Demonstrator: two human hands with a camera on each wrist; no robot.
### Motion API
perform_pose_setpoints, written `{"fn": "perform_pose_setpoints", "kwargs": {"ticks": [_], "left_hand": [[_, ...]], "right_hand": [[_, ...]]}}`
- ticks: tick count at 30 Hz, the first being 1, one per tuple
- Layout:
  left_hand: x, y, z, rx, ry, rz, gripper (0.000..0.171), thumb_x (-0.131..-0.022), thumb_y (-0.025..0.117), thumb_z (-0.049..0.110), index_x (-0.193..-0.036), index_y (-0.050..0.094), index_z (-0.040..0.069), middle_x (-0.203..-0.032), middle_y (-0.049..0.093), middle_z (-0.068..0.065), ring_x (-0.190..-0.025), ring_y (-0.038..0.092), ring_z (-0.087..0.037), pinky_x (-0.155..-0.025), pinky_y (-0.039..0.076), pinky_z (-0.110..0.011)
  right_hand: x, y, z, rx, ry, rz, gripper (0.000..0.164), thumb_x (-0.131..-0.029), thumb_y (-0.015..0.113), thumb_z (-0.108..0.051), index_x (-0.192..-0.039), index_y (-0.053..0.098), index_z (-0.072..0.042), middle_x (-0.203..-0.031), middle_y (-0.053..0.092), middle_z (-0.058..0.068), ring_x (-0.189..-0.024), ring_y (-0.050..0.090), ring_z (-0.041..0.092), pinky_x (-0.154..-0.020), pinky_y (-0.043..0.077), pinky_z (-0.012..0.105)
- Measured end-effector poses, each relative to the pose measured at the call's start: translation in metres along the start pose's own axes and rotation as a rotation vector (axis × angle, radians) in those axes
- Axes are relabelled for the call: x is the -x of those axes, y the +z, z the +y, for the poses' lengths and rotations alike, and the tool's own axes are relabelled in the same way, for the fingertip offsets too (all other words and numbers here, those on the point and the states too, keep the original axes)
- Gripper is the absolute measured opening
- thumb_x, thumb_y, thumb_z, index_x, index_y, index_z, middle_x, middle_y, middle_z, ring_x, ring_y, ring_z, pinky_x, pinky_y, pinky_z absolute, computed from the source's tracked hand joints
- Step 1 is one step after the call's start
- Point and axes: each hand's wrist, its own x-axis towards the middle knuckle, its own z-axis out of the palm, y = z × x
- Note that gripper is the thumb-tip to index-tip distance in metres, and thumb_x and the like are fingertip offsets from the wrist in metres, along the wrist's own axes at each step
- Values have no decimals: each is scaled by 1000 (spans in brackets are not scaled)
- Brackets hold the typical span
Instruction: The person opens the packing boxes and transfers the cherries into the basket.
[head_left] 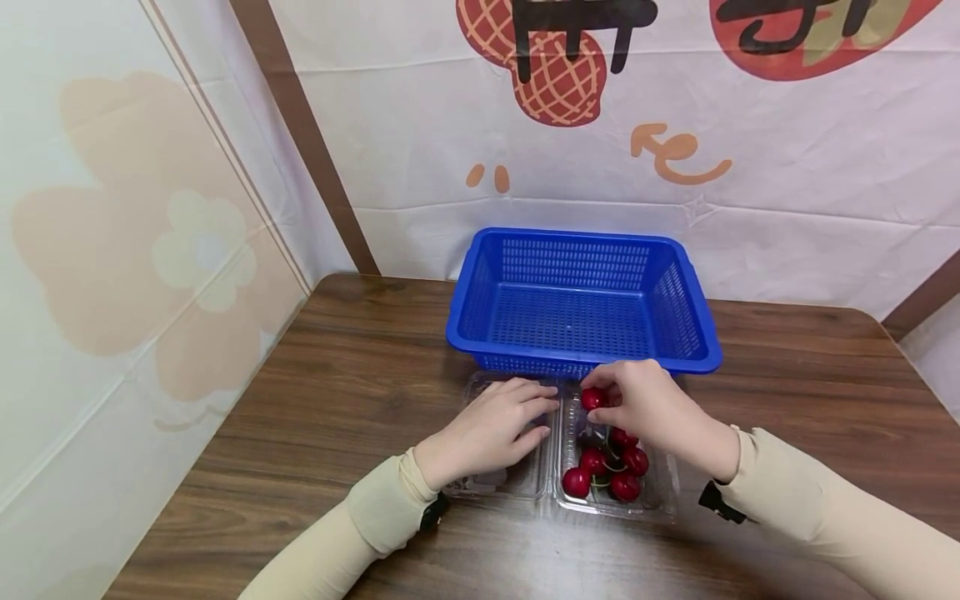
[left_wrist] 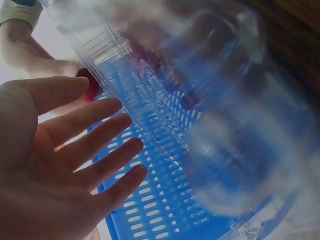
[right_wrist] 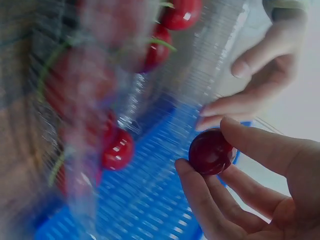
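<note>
My right hand (head_left: 643, 406) pinches a dark red cherry (right_wrist: 212, 152) between thumb and fingertips, over the far end of a clear plastic box (head_left: 660, 497). Several more cherries (head_left: 592, 461), some with green stems, lie in the near part of that box. Over the open clear lid (head_left: 534, 486) joined to its left side, my left hand (head_left: 483, 429) lies with relaxed, slightly spread fingers. The left wrist view shows those fingers (left_wrist: 107, 130) holding nothing, their tips close to the plastic.
A blue perforated basket (head_left: 581, 361) stands just beyond the clear box, with no fruit seen inside. Brown wood-grain table (head_left: 337, 400) spreads to both sides. A printed cloth (head_left: 405, 133) hangs behind the table and along its left.
</note>
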Motion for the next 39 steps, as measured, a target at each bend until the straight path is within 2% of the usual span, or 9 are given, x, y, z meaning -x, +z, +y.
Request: {"fn": "perform_pose_setpoints", "kwargs": {"ticks": [7,13,22,32,39], "left_hand": [[0,0,0,6,-6,3,34,-90,52,28,-117,64,11,-127,58,-4,-117,48,-20,-96,42,-39],[1,1,-1,-1,-2,6,34,-90,52,28,-117,64,11,-127,59,-4,-116,48,-19,-96,42,-39],[1,1,-1,-3,-3,2,35,-90,52,29,-117,63,11,-127,58,-4,-117,48,-19,-96,42,-39],[0,-1,0,5,-3,-2,35,-90,52,28,-118,63,11,-127,58,-4,-117,48,-19,-95,43,-39],[0,-1,0,7,-1,5,35,-89,53,28,-117,63,11,-127,58,-4,-116,48,-19,-95,43,-39]], "right_hand": [[-1,-17,-5,-22,15,18,27,-70,77,-19,-94,70,-8,-82,71,4,-72,65,9,-61,56,31],[0,-31,-11,-43,39,0,27,-71,76,-22,-95,70,-9,-84,72,5,-74,66,11,-62,57,31],[3,-37,-15,-26,65,-21,31,-72,76,-26,-98,70,-10,-84,72,3,-74,65,10,-58,55,27],[10,-54,-27,-33,13,37,30,-72,75,-28,-96,70,-12,-83,72,0,-72,65,5,-60,56,29],[1,-65,-26,-15,8,52,29,-72,76,-22,-98,70,-9,-85,72,2,-74,65,8,-63,56,32]]}}
